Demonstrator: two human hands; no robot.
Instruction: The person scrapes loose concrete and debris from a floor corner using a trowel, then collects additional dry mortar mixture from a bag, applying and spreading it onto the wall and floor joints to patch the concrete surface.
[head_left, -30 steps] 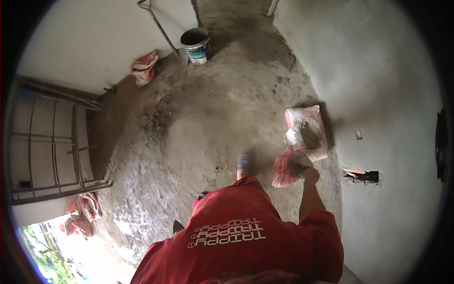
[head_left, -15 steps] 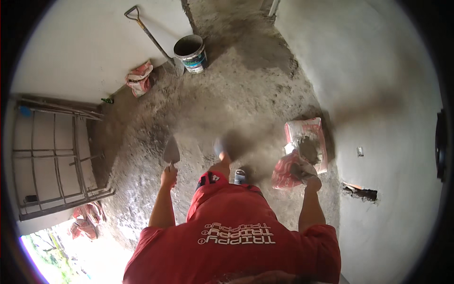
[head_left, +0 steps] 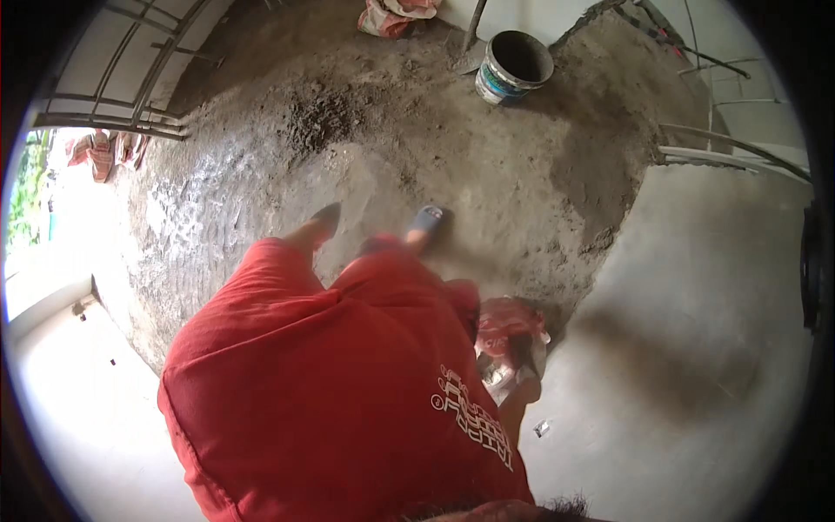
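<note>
My right hand (head_left: 522,387), low at the right beside my red-clothed body, grips a red-and-white paper sack (head_left: 509,331), crumpled, with a pale, dusty patch at its lower part. Left of centre, a blurred stretch of skin (head_left: 304,233) reaches from red cloth to a dark grey pointed shape (head_left: 327,215); I cannot make out whether this is my left hand with a trowel or a foot. A sandalled foot (head_left: 428,222) stands on the rough grey floor (head_left: 487,191). Above it, a dark mound of damp material (head_left: 317,122) lies on the floor.
A bucket (head_left: 513,70) stands beside a shovel (head_left: 470,39) against the back wall, with a sack (head_left: 396,16) to their left. A metal bar frame (head_left: 143,61) and sacks (head_left: 100,152) are at upper left. A smooth grey wall (head_left: 687,287) borders the right; bars (head_left: 739,152) show upper right.
My view has swung round, shifting bucket and shovel rightward in the picture. The trowel clearly held in my left hand half a second ago is now indistinct. My right hand still grips the sack.
</note>
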